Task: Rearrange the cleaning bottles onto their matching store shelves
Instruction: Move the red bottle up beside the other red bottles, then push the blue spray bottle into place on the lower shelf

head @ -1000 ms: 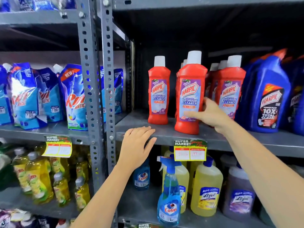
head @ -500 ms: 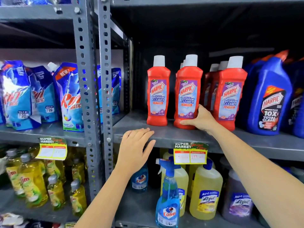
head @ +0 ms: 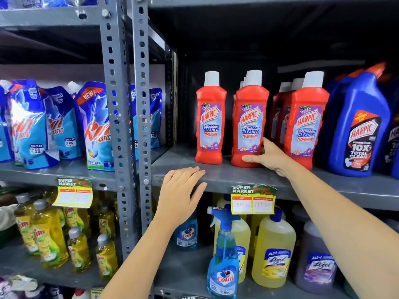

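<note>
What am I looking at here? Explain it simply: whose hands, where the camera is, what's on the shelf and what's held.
There is no machine: a person wears a camera on the head, looking down at their own hands in a shop aisle. The right hand grips the base of the middle red bottle, which stands upright on the grey shelf between other red bottles. Blue bottles stand to the right. The left hand lies open on the shelf's front edge and holds nothing. Below are yellow bottles and a spray bottle; detergent pouches fill the left rack.
</note>
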### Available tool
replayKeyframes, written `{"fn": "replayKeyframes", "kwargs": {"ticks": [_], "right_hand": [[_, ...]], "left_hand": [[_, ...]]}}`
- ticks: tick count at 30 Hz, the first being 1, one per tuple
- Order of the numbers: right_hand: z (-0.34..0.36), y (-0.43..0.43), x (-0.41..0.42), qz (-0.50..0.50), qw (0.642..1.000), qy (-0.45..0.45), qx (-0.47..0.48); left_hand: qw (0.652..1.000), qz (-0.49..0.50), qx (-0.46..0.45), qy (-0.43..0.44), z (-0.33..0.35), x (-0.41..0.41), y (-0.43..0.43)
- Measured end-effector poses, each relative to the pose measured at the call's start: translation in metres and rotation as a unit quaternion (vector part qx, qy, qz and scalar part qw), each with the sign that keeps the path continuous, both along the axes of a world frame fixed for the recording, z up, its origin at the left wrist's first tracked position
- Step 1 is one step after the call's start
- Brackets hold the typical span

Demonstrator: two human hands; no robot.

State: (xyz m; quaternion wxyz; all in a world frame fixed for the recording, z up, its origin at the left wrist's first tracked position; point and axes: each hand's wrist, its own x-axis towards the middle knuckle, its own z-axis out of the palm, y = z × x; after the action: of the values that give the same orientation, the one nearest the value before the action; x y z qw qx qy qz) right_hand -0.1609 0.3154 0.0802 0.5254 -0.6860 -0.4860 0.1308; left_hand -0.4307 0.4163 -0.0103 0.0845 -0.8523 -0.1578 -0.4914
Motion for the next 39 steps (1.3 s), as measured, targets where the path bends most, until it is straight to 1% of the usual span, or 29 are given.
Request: {"fn": "replayKeyframes", "kwargs": {"ticks": [7, 12, 15, 16, 17, 18, 19, 20, 21, 22, 23, 25, 27, 30, 32, 33, 34, 35, 37, 39], "right_hand": [[0.000, 0.001, 0.002, 0.001, 1.000, -0.001, 0.010], [-0.002, -0.002, 0.001, -0.022, 1.000, -0.020, -0.004], [0.000, -0.010, -0.005, -0.080, 0.995, -0.059, -0.007], [0.002, -0.014, -0.009, -0.113, 0.991, -0.065, 0.012], [0.004, -0.019, -0.015, -0.141, 0.987, -0.060, 0.056], [0.005, -0.028, -0.025, -0.163, 0.978, -0.045, 0.126], [0.006, -0.040, -0.039, -0.179, 0.958, -0.033, 0.219], [0.003, -0.055, -0.053, -0.194, 0.928, -0.039, 0.317], [-0.003, -0.069, -0.068, -0.197, 0.896, -0.053, 0.395], [-0.013, -0.084, -0.082, -0.187, 0.875, -0.066, 0.442], [-0.029, -0.093, -0.093, -0.167, 0.869, -0.075, 0.459], [-0.072, -0.102, -0.108, -0.137, 0.884, -0.094, 0.437], [-0.121, -0.101, -0.119, -0.138, 0.916, -0.073, 0.368], [-0.198, -0.094, -0.122, -0.160, 0.965, -0.033, 0.207], [-0.241, -0.087, -0.117, -0.159, 0.984, -0.006, 0.082], [-0.256, -0.084, -0.116, -0.154, 0.987, 0.000, 0.037], [-0.266, -0.082, -0.116, -0.147, 0.989, -0.007, 0.004], [-0.273, -0.079, -0.117, -0.140, 0.990, -0.024, -0.025], [-0.278, -0.072, -0.119, -0.136, 0.987, -0.056, -0.064], [-0.283, -0.067, -0.118, -0.143, 0.983, -0.078, -0.083]], "left_hand": [[1.000, 0.001, 0.002, 0.002, 0.002, 0.001, 0.001], [1.000, 0.004, 0.004, 0.010, 0.001, 0.000, 0.000], [1.000, 0.004, 0.008, 0.020, 0.001, -0.002, -0.001], [1.000, 0.004, 0.008, 0.026, 0.000, -0.004, -0.001], [0.999, 0.004, 0.007, 0.031, -0.003, -0.006, -0.002], [0.999, 0.002, 0.004, 0.034, -0.006, -0.009, -0.003], [0.999, -0.001, 0.000, 0.034, -0.011, -0.012, -0.006], [1.000, -0.002, -0.004, 0.031, -0.018, -0.015, -0.009], [1.000, -0.001, -0.009, 0.026, -0.028, -0.018, -0.012], [1.000, -0.001, -0.015, 0.022, -0.039, -0.021, -0.015], [0.999, -0.001, -0.027, 0.023, -0.055, -0.025, -0.018], [0.996, -0.005, -0.068, 0.055, -0.097, -0.033, -0.021], [0.984, 0.003, -0.119, 0.134, -0.152, -0.042, -0.018], [0.942, 0.042, -0.200, 0.264, -0.232, -0.063, -0.006], [0.909, 0.052, -0.238, 0.339, -0.272, -0.073, 0.002], [0.893, 0.053, -0.252, 0.370, -0.287, -0.077, 0.004], [0.881, 0.059, -0.261, 0.390, -0.295, -0.079, 0.005], [0.878, 0.065, -0.267, 0.392, -0.303, -0.079, 0.007], [0.888, 0.069, -0.255, 0.376, -0.316, -0.078, 0.010], [0.892, 0.072, -0.246, 0.373, -0.319, -0.077, 0.008]]}}
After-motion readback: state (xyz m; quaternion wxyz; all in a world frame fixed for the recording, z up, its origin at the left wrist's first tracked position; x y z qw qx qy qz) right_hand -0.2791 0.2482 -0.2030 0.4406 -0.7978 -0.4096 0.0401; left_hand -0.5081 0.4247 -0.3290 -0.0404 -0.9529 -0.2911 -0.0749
